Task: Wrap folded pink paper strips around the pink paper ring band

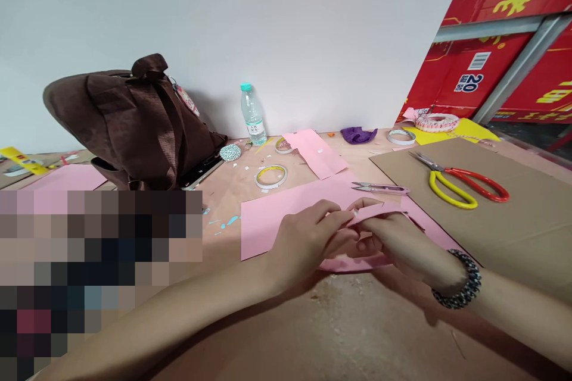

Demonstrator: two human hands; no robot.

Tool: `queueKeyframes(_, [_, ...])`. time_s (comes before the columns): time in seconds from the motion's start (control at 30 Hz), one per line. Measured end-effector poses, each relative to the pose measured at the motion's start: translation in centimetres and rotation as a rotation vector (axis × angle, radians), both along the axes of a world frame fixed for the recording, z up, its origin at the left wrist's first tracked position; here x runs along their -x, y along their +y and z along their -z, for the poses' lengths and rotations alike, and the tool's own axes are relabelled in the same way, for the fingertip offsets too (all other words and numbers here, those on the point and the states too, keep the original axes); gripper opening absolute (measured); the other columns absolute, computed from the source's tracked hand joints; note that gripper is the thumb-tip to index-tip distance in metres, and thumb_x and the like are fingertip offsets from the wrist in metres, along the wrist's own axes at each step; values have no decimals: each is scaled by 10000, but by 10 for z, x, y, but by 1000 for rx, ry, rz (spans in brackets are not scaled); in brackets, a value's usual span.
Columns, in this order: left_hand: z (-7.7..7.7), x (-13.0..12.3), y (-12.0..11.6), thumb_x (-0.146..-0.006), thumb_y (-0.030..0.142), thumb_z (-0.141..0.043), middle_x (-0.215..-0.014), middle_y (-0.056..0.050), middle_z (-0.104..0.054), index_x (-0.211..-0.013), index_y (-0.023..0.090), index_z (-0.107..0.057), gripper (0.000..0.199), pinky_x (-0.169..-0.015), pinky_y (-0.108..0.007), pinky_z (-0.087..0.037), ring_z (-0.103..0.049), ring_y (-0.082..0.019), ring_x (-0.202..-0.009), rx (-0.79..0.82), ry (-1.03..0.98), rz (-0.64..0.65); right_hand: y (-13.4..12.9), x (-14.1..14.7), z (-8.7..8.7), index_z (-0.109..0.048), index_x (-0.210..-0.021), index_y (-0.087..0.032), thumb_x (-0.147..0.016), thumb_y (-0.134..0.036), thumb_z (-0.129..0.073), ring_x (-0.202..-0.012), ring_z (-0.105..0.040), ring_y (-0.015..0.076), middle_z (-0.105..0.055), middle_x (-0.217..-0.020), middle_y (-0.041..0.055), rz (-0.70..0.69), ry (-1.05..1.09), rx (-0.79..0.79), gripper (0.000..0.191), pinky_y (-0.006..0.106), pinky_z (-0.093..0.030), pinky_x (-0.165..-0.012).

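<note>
A strip of pink paper (374,212) is pinched between my two hands, slightly above the table. My left hand (310,237) grips its left end with thumb and fingers. From the right, my right hand (395,244) holds the same strip, with a dark beaded bracelet on that wrist. Beneath the hands lies a pink paper sheet (263,227); another pink edge curves below my fingers, partly hidden. Thread snips (382,188) rest just beyond the right hand. Scissors (462,186) with one yellow and one red handle lie on brown cardboard (518,238) to the right.
Behind the sheet are a tape roll (270,177), a smaller pink piece (319,155), a twine ball (230,152), a water bottle (254,116) and purple cloth (358,134). A brown backpack (120,125) stands left. Pixelation hides the lower left. Red cartons (482,77) rise at right.
</note>
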State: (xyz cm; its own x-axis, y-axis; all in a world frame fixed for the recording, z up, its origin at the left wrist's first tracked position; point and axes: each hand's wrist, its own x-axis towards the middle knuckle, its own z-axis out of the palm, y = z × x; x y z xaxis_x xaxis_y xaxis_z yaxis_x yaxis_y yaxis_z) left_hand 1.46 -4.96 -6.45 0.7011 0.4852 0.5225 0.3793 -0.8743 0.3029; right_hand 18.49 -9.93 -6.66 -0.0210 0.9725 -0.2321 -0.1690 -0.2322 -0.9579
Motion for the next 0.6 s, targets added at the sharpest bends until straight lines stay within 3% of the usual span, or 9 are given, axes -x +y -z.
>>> queueKeyframes(0.07, [-1,1,1,-948,350,-474,-991,-67,-678,-1105,189,-622,269,-544,-240,-391,-633,-170,-782,-164,130,-43,1,2,4,-512,-817,-187,-781,-307,-600,-578,-550,119,-531,-701,-8,4,12,48,153,207,-439,-489])
queueKeyframes(0.13, [-7,0,3,-942,276,-479,-976,-53,-686,-1071,195,-641,223,-546,-241,-385,-634,-171,-769,-140,210,-96,-1,5,3,-501,-799,-174,-803,-331,-584,-509,-539,120,-534,-664,1,-21,17,86,178,213,-422,-441])
queueKeyframes(0.23, [-20,-2,8,-955,240,-435,-960,-35,-690,-962,197,-680,249,-627,-244,-415,-623,-158,-796,127,209,-107,-10,2,-13,-531,-888,-158,-834,-334,-587,-516,-561,126,-595,-683,37,-200,10,154,192,190,-406,-421])
queueKeyframes(0.37, [-23,-1,21,-968,320,-409,-836,-15,-710,-896,190,-714,340,-629,-234,-386,-584,-145,-729,475,118,-37,-16,-24,-46,-593,-990,-173,-816,-317,-663,-389,-413,53,-594,-643,2,-668,-236,191,236,138,-259,-336])
queueKeyframes(0.4, [-19,-1,24,-965,322,-411,-799,-10,-704,-873,183,-716,348,-613,-229,-374,-566,-137,-696,546,101,-13,-12,-33,-49,-617,-919,-164,-812,-371,-680,-386,-393,55,-568,-600,1,-646,-287,153,241,146,-244,-335])
queueKeyframes(0.43, [-15,0,27,-958,314,-419,-768,-6,-692,-843,171,-713,347,-600,-225,-364,-548,-130,-669,612,85,5,-6,-41,-49,-606,-778,-162,-791,-425,-690,-359,-329,42,-498,-522,-22,-500,-257,32,277,147,-190,-324])
queueKeyframes(0.47, [-11,0,29,-948,301,-430,-741,-4,-678,-805,160,-705,340,-593,-221,-359,-534,-125,-655,667,71,19,1,-48,-45,-565,-679,-166,-786,-455,-681,-354,-243,23,-451,-508,-37,-256,-260,-78,329,150,-135,-324])
queueKeyframes(0.53, [-2,-1,31,-925,282,-449,-699,-3,-653,-741,146,-686,330,-579,-215,-355,-522,-122,-638,749,42,19,16,-55,-27,-532,-629,-175,-774,-457,-668,-403,-249,42,-440,-540,-32,188,-313,-225,345,160,-185,-349])
queueKeyframes(0.6, [4,-2,31,-903,293,-468,-662,-8,-642,-713,145,-683,322,-554,-215,-353,-521,-125,-608,813,11,-8,23,-53,-7,-614,-705,-200,-740,-454,-684,-463,-373,90,-496,-582,-7,218,-477,-217,265,188,-279,-390])
